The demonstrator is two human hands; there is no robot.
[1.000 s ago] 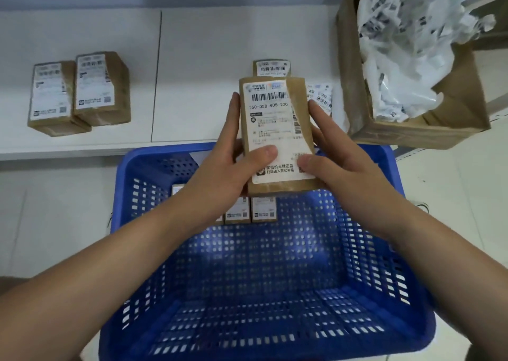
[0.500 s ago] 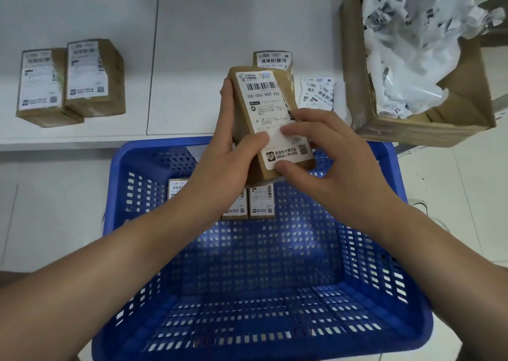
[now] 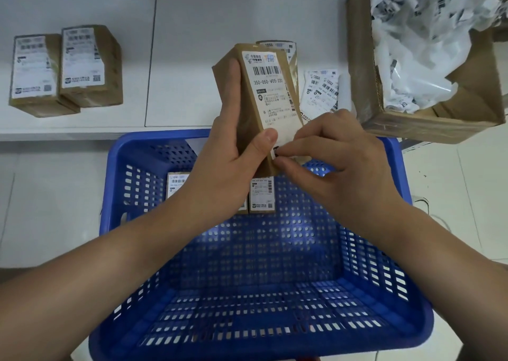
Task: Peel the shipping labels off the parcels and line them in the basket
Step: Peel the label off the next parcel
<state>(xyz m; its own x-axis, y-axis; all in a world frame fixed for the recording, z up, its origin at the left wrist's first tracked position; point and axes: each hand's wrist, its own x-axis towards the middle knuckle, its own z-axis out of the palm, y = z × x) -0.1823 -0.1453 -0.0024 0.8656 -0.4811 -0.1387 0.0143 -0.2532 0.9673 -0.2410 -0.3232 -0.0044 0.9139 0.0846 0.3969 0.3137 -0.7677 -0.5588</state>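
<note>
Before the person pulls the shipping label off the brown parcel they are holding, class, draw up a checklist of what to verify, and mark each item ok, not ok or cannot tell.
1. Left hand grips the brown cardboard parcel firmly: ok.
2. Right hand pinches the lower corner of the white printed shipping label: ok.
3. Corner already lifted free of the cardboard: cannot tell, fingers hide it.
4. Blue perforated plastic basket sits below the hands: ok.
5. Free floor space in the basket beside the parcels standing at its far wall: ok.
</note>
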